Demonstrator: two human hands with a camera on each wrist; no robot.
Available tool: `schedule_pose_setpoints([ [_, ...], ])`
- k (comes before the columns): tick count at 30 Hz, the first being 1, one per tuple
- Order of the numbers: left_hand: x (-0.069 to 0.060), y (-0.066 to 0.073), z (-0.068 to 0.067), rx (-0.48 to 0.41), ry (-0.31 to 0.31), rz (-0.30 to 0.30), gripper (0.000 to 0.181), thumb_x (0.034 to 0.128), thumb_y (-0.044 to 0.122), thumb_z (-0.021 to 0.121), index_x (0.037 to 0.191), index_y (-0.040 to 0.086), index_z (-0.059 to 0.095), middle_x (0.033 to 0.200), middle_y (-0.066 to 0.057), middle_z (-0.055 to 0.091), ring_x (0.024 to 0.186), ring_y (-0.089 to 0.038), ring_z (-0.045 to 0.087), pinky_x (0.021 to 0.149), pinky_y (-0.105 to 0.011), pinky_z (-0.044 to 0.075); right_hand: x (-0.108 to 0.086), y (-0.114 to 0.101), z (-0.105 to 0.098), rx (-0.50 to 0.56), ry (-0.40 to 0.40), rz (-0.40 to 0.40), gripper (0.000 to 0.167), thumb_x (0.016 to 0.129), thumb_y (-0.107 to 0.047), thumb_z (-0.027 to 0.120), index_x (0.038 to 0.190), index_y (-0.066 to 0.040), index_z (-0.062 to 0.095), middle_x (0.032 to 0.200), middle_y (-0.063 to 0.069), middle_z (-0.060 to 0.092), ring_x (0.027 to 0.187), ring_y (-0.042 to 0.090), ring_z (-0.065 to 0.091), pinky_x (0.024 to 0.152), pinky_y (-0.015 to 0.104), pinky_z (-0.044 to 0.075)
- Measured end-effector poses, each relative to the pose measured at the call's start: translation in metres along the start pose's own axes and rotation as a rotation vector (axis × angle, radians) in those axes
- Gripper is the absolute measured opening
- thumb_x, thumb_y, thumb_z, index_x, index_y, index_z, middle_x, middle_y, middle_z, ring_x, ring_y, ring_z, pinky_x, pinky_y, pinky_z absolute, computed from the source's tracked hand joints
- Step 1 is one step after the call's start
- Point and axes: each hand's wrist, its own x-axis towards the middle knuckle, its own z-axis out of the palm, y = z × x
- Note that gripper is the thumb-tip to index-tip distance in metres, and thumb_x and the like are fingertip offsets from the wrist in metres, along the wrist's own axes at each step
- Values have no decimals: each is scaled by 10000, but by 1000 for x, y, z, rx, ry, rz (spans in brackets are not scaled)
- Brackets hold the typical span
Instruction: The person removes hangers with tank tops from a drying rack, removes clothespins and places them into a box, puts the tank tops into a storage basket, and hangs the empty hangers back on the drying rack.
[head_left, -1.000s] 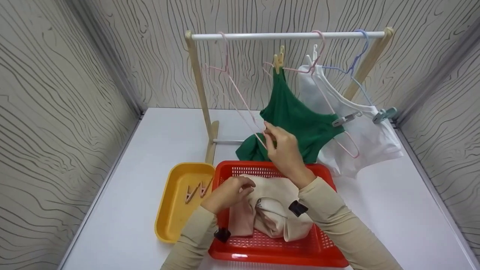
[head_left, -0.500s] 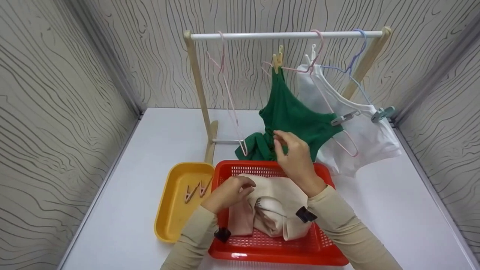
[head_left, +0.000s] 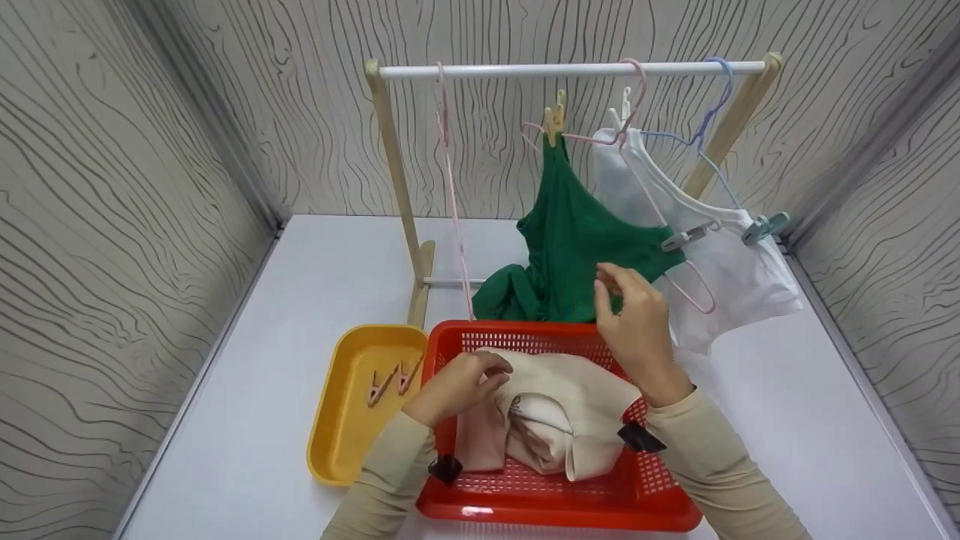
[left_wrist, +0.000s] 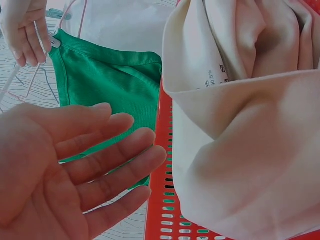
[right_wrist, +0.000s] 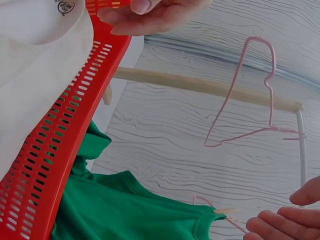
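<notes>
My left hand [head_left: 461, 386] hovers over the left side of a red basket [head_left: 559, 517], beside a folded beige garment [head_left: 589, 382]. Its fingers [left_wrist: 120, 170] are loosely extended with nothing in them. My right hand [head_left: 637, 322] is raised in front of a green tank top [head_left: 562, 232], thumb and fingers apart and holding nothing. An unladen pink hanger [head_left: 453, 195] hangs from the left of the white rail [head_left: 517, 72], seen nearly edge-on in the head view. The green top hangs from another pink hanger, with a yellow clothespin [head_left: 555, 124] and a grey clip [head_left: 686, 237].
A white top [head_left: 727, 285] hangs from a blue hanger [head_left: 724, 97] at the right, with a teal clip [head_left: 766, 228]. Left of the basket stands a yellow tray [head_left: 337, 450] holding two pink clothespins [head_left: 381, 386]. A wooden post [head_left: 394, 172] supports the rail's left end.
My right hand has let go of the left pink hanger and moved right, in front of the green top. The hanger has swung round to nearly edge-on. My left hand stays put.
</notes>
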Motion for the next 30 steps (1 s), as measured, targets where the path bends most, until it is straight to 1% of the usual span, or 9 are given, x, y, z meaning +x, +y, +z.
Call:
schedule_pose_setpoints([
  [4, 0, -1, 1, -2, 4, 3, 234, 953, 157, 586, 1119, 23, 681, 1105, -131, 717, 995, -241, 677, 929, -353, 572, -2, 6, -5, -49, 66, -10, 201, 881, 2, 632, 1059, 93, 659, 948, 233, 700, 843, 348, 670, 798, 494, 578],
  [8, -1, 0, 1, -3, 1, -4, 236, 956, 165, 584, 1124, 31, 683, 1109, -122, 717, 997, -232, 676, 932, -344, 571, -3, 9, -11, -90, 161, -26, 187, 871, 33, 619, 1039, 107, 654, 936, 252, 694, 843, 376, 661, 795, 532, 562],
  [12, -1, 1, 0, -3, -1, -12, 242, 958, 180, 583, 1133, 46, 683, 1118, -109, 715, 1003, -221, 672, 937, -332, 569, -2, 11, -18, -113, 243, -13, 184, 867, 40, 603, 1031, 107, 655, 941, 268, 690, 858, 399, 653, 804, 552, 549],
  [18, -1, 0, 1, 0, 10, 11, 235, 953, 164, 588, 1127, 38, 684, 1102, -110, 721, 994, -221, 678, 930, -330, 572, -1, 13, -29, -127, 286, 41, 187, 880, 12, 605, 1026, 117, 655, 947, 284, 683, 886, 412, 651, 857, 552, 547],
  [23, 0, -1, 2, 8, 39, 45, 223, 947, 144, 594, 1109, 25, 691, 1071, -117, 728, 982, -227, 684, 935, -338, 569, 0, 16, -35, -133, 334, 89, 194, 890, -4, 595, 1031, 113, 661, 967, 286, 685, 908, 422, 654, 876, 550, 538],
  [30, 3, 1, 2, 12, 54, 50, 217, 950, 143, 589, 1112, 39, 691, 1089, -105, 726, 1002, -224, 682, 955, -338, 560, 5, 26, -39, -183, 390, 160, 206, 892, -21, 599, 1036, 112, 660, 981, 303, 673, 941, 446, 637, 881, 562, 531],
])
